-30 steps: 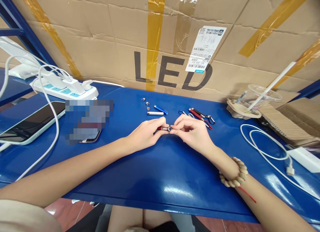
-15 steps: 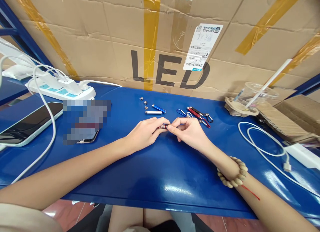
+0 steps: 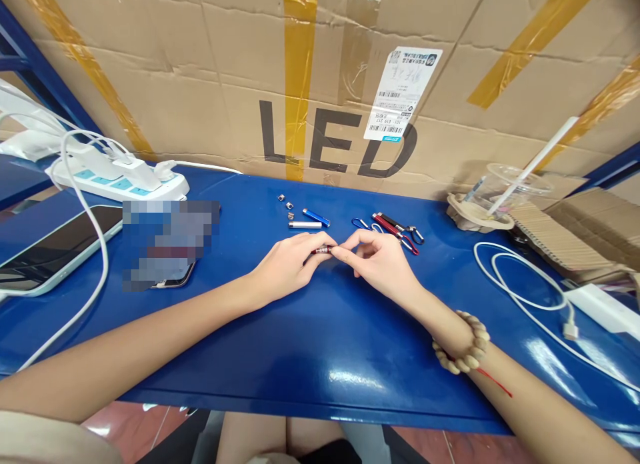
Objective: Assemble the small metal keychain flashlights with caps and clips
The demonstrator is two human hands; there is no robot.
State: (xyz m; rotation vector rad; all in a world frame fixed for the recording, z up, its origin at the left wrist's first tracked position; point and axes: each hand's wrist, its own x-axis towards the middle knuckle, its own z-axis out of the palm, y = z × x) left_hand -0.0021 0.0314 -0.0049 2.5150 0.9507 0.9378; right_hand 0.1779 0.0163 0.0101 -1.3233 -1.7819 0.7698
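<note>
A small dark red tube with a printed label [image 3: 323,249] is held level between my two hands above the blue table. My left hand [image 3: 287,267] is closed around its left part, fingers over it and thumb beneath. At its right end my right hand [image 3: 375,257] pinches with thumb and forefinger; the tip there is hidden by the fingers. Just beyond the hands lie a silver tube [image 3: 306,225] and a blue tube [image 3: 317,217], with several small metal pieces [image 3: 289,206] beside them. Behind my right hand are red and black tubes [image 3: 387,224] with small carabiner clips [image 3: 416,235].
A large cardboard box [image 3: 210,71] stands along the back of the table [image 3: 280,357]. To the left are a power strip [image 3: 120,184], a phone [image 3: 60,247] and another blurred-out phone [image 3: 175,277]. A plastic cup [image 3: 505,187] and a white cable [image 3: 525,304] are at the right.
Both hands stay on the red tube, which has turned slightly, and less of its right end shows. The whole view has shifted a little.
</note>
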